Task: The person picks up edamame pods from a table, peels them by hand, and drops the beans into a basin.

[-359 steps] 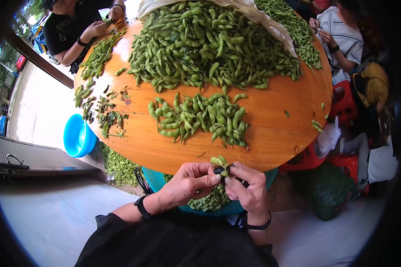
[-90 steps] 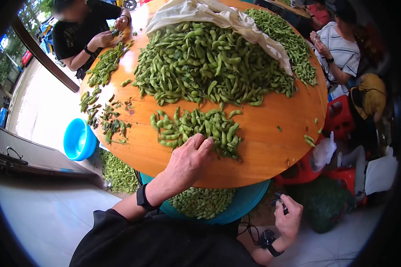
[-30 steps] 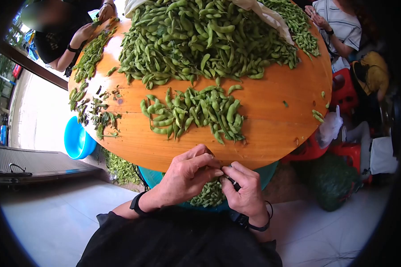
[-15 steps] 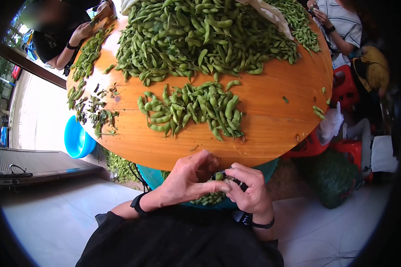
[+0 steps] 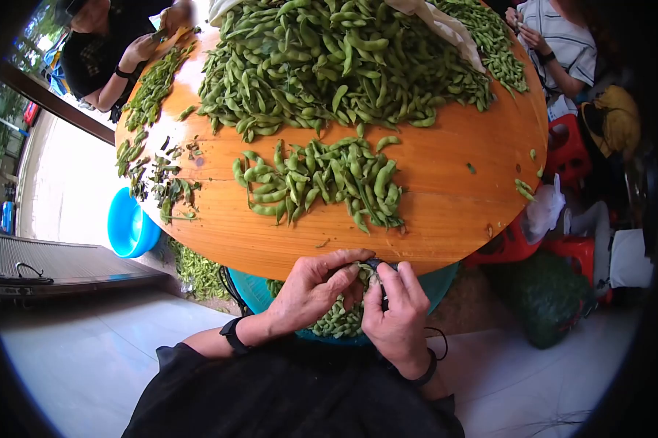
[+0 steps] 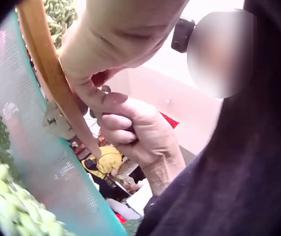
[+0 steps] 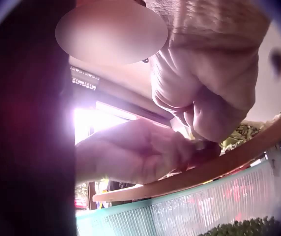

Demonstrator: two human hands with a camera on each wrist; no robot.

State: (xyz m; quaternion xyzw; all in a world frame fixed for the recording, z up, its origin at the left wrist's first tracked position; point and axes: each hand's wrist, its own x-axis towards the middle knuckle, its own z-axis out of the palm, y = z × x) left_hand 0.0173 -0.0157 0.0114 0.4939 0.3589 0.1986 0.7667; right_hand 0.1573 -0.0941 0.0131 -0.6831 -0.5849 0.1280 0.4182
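Observation:
Both hands meet at the table's near edge, over a teal basin point(image 5: 252, 292) of green beans point(image 5: 341, 321). The left hand point(image 5: 311, 292) pinches a green edamame pod point(image 5: 365, 271), mostly covered by the fingers. My right hand point(image 5: 398, 314) holds a small black tool point(image 5: 379, 266) against the pod; what kind of tool it is I cannot tell. Just beyond the hands lies a small pile of edamame pods point(image 5: 329, 182). In the left wrist view the right hand point(image 6: 140, 128) shows curled fingers close to the left hand's fingertips. The right wrist view is dim and blurred around the fingers.
A large heap of pods point(image 5: 322, 73) under pale cloth point(image 5: 446, 33) covers the back of the round wooden table point(image 5: 475, 168). Scraps point(image 5: 172, 191) lie at left. A blue basin point(image 5: 132, 226) stands on the floor, red stools point(image 5: 566, 150) at right. Two people sit across.
Three seconds ago the left hand was at the small pile and the right hand was apart at right. Since then they have come together, and a pod is between them now.

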